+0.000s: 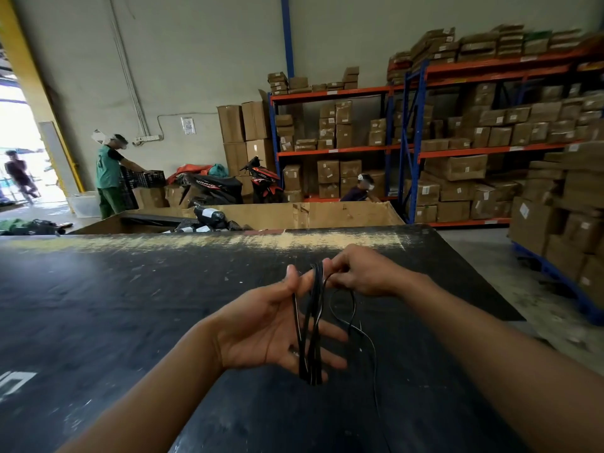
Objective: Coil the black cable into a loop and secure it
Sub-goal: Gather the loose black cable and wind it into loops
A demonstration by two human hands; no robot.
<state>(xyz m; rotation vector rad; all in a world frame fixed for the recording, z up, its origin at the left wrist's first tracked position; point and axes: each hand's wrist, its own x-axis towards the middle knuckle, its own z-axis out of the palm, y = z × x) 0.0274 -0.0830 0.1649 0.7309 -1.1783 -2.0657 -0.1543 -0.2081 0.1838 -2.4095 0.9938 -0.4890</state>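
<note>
The black cable is wound in several long turns around my left hand, running from the thumb and forefinger down past the little finger. That hand is palm up with fingers spread, above the black table. My right hand is just beyond it, pinching the cable at the top of the coil. A thin loose tail of the cable curls to the right of the coil and trails down toward me over the table.
Beyond the table's worn far edge stands a large cardboard bin with dark parcels. Racks of cartons fill the right side. Two scooters and people stand by the far wall.
</note>
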